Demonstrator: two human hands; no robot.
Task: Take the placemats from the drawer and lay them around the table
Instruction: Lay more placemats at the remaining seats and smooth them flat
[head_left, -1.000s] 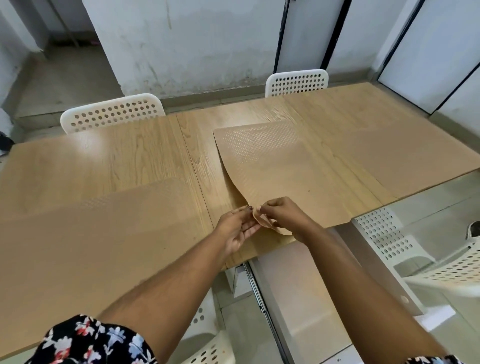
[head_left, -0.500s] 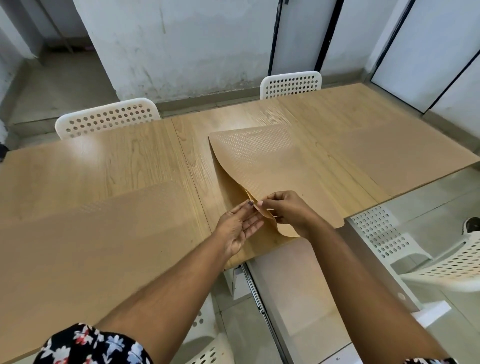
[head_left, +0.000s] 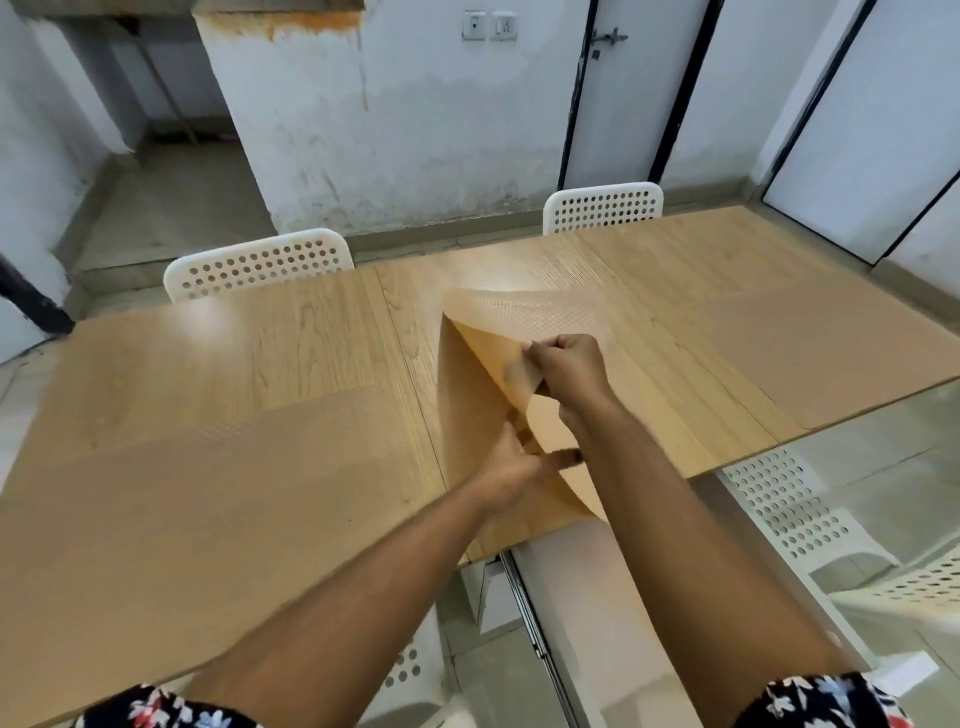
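Note:
A tan placemat (head_left: 483, 358) with a dotted back is lifted off the wooden table (head_left: 291, 343), folded back towards the far side. My right hand (head_left: 569, 364) grips its peeled-up near corner above the table's middle. My left hand (head_left: 514, 467) presses and pinches a lower tan sheet near the front edge; whether this is a second mat or the same one I cannot tell. One placemat (head_left: 208, 488) lies flat at the near left. Another placemat (head_left: 810, 353) lies flat at the right.
White perforated chairs stand at the far side, one at the left (head_left: 254, 262) and one at the right (head_left: 602, 205), and another (head_left: 795, 509) sits near right. An open white drawer (head_left: 566, 587) juts out below the table's front edge. Walls and doors lie behind.
My right hand has pulled the mat's near corner up and away from me, folding the mat back. My left hand stayed low near the front edge. The view tilted up.

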